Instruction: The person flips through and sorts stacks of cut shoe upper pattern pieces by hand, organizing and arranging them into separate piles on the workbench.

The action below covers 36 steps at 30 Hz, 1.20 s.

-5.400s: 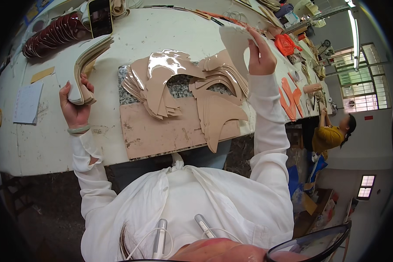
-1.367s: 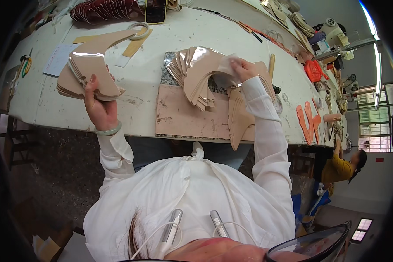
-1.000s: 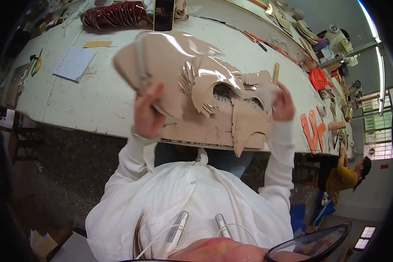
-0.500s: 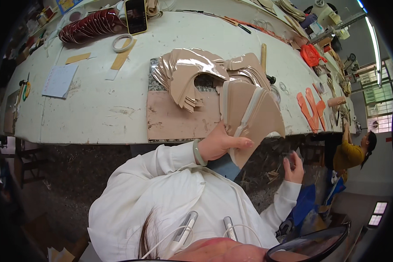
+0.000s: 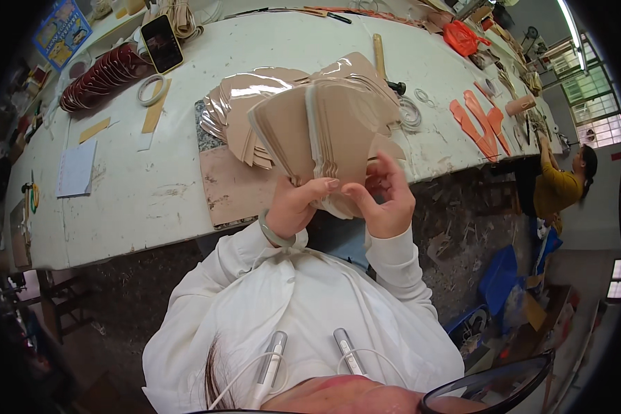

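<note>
My left hand [image 5: 293, 207] grips a thick fanned stack of beige, leather-like cut pieces [image 5: 352, 124] near its lower end, thumb on top. Pale strips show along the edges in the stack. At the stack's right lower edge is my right hand [image 5: 390, 200], thumb and fingers bent round a piece there; the exact pinch is partly hidden. Just beyond lies a pile of curved beige pieces [image 5: 238, 117] with shiny, film-like surfaces. It rests on a speckled stone slab, partly covered by a worn beige board [image 5: 231, 190].
A hammer [image 5: 379, 58] and a clear tape roll [image 5: 410, 114] lie behind the stack. Orange cut pieces [image 5: 477, 124] are to the right. Leftward are a paper pad [image 5: 76, 169], a phone [image 5: 162, 45] and a dark red wrapped roll [image 5: 103, 76]. A co-worker [image 5: 562, 183] stands at far right.
My right hand has come in from the right to the stack's edge. My left hand has moved left with the stack, which now stands more upright. The view has shifted.
</note>
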{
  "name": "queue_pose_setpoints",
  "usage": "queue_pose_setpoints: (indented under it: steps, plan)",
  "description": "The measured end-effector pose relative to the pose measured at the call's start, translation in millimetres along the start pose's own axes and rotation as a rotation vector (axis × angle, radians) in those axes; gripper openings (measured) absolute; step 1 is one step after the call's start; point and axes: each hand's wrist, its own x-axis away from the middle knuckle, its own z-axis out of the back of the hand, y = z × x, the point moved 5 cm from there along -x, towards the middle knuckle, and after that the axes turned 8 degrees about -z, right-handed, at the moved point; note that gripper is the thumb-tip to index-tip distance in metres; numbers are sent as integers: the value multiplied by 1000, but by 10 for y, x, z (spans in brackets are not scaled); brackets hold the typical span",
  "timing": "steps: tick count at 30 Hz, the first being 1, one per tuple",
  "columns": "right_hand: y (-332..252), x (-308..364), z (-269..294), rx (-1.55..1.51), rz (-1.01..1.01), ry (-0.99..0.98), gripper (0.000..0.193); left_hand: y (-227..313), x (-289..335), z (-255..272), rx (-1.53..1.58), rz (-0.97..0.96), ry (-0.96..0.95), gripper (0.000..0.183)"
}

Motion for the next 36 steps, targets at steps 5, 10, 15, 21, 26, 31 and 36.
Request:
queue_pose_setpoints:
  steps: [5,10,15,21,26,31,36]
  plan:
    - [-206,-13,-33,47,138,92,57,117,-2,31,-119,-19,-3,39]
    - [-240,-14,-25,268,274,-32,60,81,2,45,-163,33,-99,49]
    - [-228,-22,18,169,227,-20,56,42,-20,29,-78,26,-97,52]
    - [-118,-52,138,37,134,-12,46,164,-95,6,-54,61,-43,53]
    - [-12,-224,605,-648,-152,152,41,454,-161,594,-127,-50,174,58]
    - [119,-79,606,-246,8,312,40,1284,-215,743,-222,-345,129,58]
    - [442,64,94,463,422,297,45,1821,-181,1053,-309,-560,204,58]
